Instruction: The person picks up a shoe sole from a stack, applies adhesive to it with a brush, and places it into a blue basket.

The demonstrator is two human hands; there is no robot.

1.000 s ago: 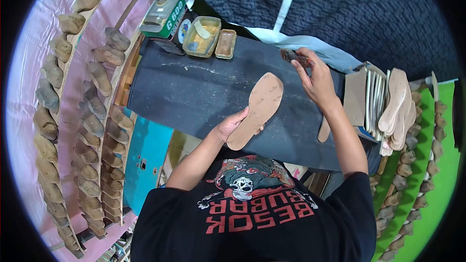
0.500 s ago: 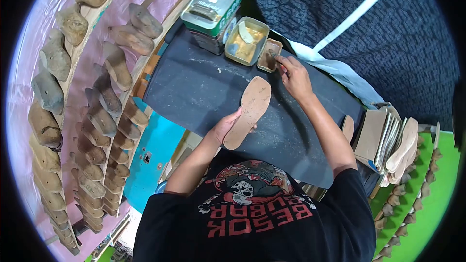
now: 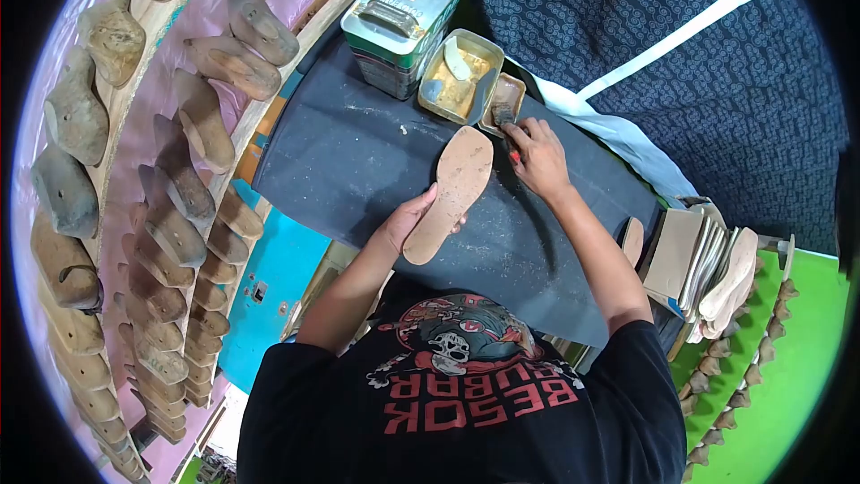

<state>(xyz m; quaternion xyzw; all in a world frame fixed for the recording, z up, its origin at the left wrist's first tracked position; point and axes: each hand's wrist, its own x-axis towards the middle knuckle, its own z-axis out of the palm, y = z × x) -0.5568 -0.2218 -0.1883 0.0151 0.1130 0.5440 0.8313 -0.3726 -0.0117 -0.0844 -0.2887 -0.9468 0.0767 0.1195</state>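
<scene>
A tan, sole-shaped insole is in my left hand, the thumb on its near edge and fingertips showing at the other edge. It is held above the dark work table. My right hand is closed around a brush with dark bristles and a bit of red on its handle. The bristles are down in a small brownish tray. Beside that tray stands a larger yellowish container with a pale, flat piece and a residue inside.
A green-and-silver metal can stands at the table's back left. Racks of wooden shoe lasts line the left side. At the right are stacked cardboard sheets and more insoles. Dark patterned cloth hangs behind.
The brush in my right hand now shows its bristles and red handle more plainly at the small tray. My left hand still holds the insole, slightly shifted. The whole view has tilted a little.
</scene>
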